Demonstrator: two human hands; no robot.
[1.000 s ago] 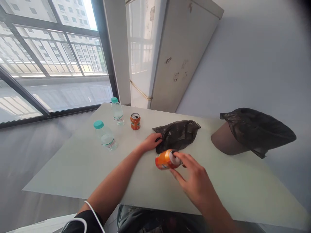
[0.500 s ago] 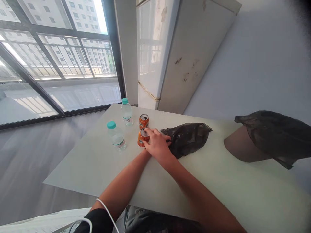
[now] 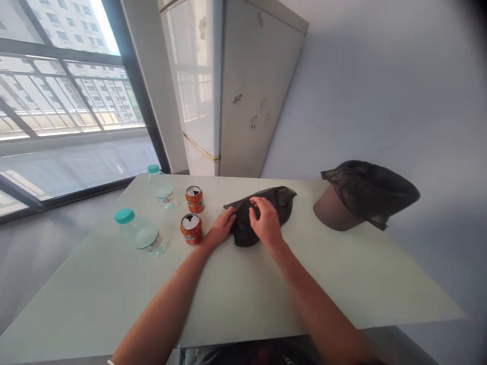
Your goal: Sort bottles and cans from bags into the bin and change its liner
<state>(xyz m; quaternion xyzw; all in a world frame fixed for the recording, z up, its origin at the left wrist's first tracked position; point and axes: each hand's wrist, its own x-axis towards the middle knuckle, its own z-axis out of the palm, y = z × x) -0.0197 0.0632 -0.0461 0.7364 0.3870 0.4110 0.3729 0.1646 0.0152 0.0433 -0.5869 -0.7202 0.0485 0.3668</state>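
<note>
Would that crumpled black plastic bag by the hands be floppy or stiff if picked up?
The crumpled black plastic bag is probably floppy: it lies low with an uneven edge. It's likely light, since its film looks thin, though its inside is hidden.

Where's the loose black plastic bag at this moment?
In the head view, the loose bag lies on the white table at the left hand and right hand, right of the nearer orange can and left of the bin.

A thin, dark, slightly see-through plastic bag (image 3: 244,227) lies crumpled and flattened at twelve o'clock, one pointed corner toward ten o'clock, another toward two, a rounded bulge toward seven.
</note>
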